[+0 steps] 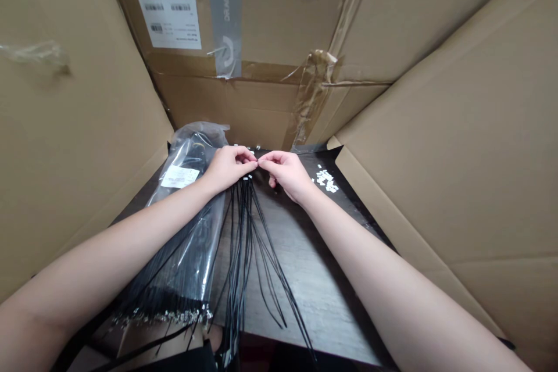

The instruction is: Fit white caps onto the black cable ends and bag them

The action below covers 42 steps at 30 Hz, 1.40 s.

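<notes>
My left hand and my right hand meet fingertip to fingertip over the dark table. Each is closed in a pinch around something too small and hidden to make out. Just below my left hand, a bunch of thin black cables with small white ends runs toward the table's front edge and hangs over it. My left forearm crosses a clear plastic bag packed with more black cables, their metallic tips showing at its near end. A white label is on the bag.
Small white pieces lie scattered on the table, right of my right hand. A few more sit behind my hands. Cardboard walls stand on the left, right and back, with a barcode label and tape on the back one.
</notes>
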### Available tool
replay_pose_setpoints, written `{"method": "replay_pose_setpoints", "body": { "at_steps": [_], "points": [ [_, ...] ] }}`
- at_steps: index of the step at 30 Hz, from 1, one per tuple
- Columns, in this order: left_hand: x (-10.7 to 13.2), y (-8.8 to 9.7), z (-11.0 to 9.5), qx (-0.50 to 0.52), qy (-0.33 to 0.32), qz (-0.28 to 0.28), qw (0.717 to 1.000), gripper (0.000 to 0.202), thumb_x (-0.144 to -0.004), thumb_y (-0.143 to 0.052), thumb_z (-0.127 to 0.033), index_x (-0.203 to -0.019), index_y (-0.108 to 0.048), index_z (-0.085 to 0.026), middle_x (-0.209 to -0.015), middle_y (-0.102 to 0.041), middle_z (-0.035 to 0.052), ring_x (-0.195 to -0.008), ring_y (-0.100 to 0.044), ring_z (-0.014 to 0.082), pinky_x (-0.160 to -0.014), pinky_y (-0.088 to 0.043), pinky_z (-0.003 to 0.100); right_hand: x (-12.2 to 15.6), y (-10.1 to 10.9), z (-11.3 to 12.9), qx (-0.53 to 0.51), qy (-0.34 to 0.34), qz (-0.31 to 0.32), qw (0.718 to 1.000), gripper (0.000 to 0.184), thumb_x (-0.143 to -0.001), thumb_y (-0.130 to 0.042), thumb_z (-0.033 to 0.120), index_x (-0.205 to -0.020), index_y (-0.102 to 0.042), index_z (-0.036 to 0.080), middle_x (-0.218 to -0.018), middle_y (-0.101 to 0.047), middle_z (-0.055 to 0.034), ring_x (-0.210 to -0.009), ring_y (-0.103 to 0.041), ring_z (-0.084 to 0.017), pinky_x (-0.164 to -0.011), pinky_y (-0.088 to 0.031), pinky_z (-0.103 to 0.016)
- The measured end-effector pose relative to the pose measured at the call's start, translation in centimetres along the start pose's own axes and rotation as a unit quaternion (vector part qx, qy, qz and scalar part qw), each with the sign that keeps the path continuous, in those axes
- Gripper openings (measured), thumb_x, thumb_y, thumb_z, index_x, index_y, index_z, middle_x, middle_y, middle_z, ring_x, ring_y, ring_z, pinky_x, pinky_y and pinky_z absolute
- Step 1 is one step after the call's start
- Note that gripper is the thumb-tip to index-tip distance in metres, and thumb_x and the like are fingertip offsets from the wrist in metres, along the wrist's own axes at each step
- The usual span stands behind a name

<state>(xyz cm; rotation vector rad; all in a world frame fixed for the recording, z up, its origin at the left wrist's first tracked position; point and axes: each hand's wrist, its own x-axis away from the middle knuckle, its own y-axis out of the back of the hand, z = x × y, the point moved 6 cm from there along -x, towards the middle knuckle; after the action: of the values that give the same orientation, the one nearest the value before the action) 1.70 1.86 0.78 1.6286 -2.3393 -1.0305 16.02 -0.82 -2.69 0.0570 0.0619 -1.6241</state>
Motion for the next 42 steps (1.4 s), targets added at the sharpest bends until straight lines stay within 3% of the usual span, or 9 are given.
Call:
{"method": "replay_pose_setpoints", "body": {
  "at_steps": [5, 11, 19, 31, 42],
  "points": [
    [0.1, 0.1, -0.1, 0.002, 0.002, -0.003, 1.000, 0.015, -0.072, -0.069, -0.026, -0.079, -0.075, -0.014, -0.072, -0.073, 0.0036, -0.066, -0.064, 0.0149, -0.062, -0.046, 0.025, 0.2, 0.0, 0.3, 0.015, 0.010, 0.009, 1.000, 0.019, -0.067, -0.070, 0.033, -0.072, -0.065, 0.015, -0.063, -0.059, 0.0032, -0.032, -0.044, -0.004, -0.031, -0.029, -0.019],
    [0.3, 0.0, -0.7, -0.011, 0.000, 0.007, 1.000, 0.012, -0.070, -0.068, -0.021, -0.077, -0.075, -0.015, -0.068, -0.072, 0.0024, -0.063, -0.064, 0.0147, -0.061, -0.047, 0.024, 0.8, -0.1, 1.0, 0.099, 0.038, -0.023, 0.994, 0.012, -0.070, -0.062, 0.031, -0.067, -0.059, 0.019, -0.050, -0.050, 0.0063, -0.032, -0.046, -0.009, -0.036, -0.031, -0.021],
    [0.4, 0.1, -0.9, -0.028, 0.005, 0.006, 1.000, 0.011, -0.067, -0.067, -0.017, -0.073, -0.075, -0.015, -0.062, -0.070, 0.0011, -0.061, -0.063, 0.0147, -0.061, -0.048, 0.024, 1.3, 0.0, 3.2, 0.312, 0.167, -0.079, 0.932, 0.013, -0.070, -0.057, 0.024, -0.063, -0.066, 0.019, -0.044, -0.040, 0.0061, -0.048, -0.040, -0.011, -0.058, -0.038, -0.026],
    [0.4, 0.2, -0.9, -0.029, -0.002, -0.002, 1.000, 0.012, -0.067, -0.066, -0.019, -0.074, -0.076, -0.015, -0.064, -0.071, 0.0020, -0.061, -0.063, 0.0148, -0.062, -0.047, 0.025, 1.4, -0.6, 3.3, 0.355, 0.207, -0.035, 0.911, 0.016, -0.076, -0.054, 0.021, -0.072, -0.069, 0.017, -0.047, -0.043, 0.0054, -0.048, -0.039, -0.012, -0.060, -0.036, -0.026],
    [0.2, 0.2, -0.9, -0.040, -0.025, -0.003, 0.999, 0.016, -0.075, -0.067, -0.028, -0.079, -0.077, -0.017, -0.072, -0.074, 0.0026, -0.065, -0.062, 0.0152, -0.063, -0.044, 0.025, 1.4, -0.7, 3.6, 0.361, 0.219, -0.047, 0.905, 0.013, -0.078, -0.054, 0.020, -0.071, -0.065, 0.018, -0.051, -0.048, 0.0035, -0.049, -0.043, -0.013, -0.060, -0.036, -0.026]
  ]
}}
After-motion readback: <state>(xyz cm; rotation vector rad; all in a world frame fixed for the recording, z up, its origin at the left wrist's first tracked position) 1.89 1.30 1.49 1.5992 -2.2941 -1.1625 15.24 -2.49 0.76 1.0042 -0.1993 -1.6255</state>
